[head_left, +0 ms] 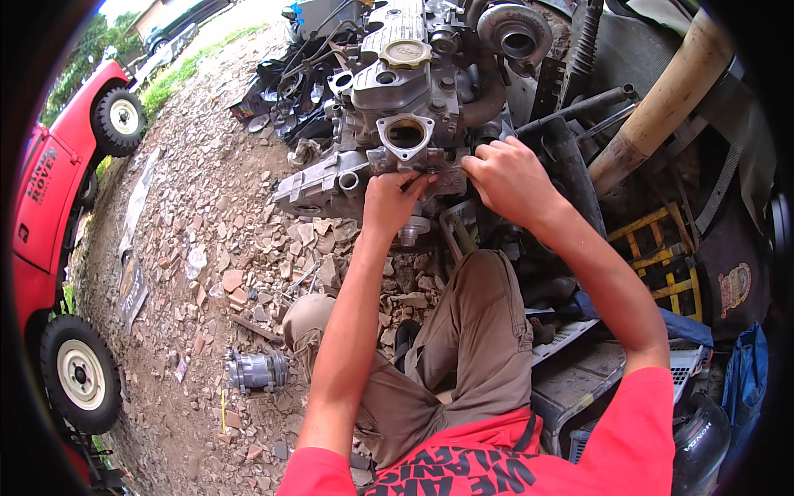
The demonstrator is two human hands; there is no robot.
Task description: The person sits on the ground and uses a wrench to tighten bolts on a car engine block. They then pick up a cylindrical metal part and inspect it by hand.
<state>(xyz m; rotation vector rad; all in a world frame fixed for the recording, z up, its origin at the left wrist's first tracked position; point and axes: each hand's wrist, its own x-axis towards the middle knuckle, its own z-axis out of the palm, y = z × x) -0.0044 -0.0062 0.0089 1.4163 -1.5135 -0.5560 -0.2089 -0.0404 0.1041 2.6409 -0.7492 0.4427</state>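
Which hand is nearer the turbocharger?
Right. The right hand is below the turbocharger in the picture, at the engine's front; the left hand is farther off, down and left, under the triangular flange.

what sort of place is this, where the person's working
Probably an outdoor yard being used for vehicle repair: a partly stripped engine stands over stony ground, a loose metal part lies on the stones, and a red vehicle stands at the left.
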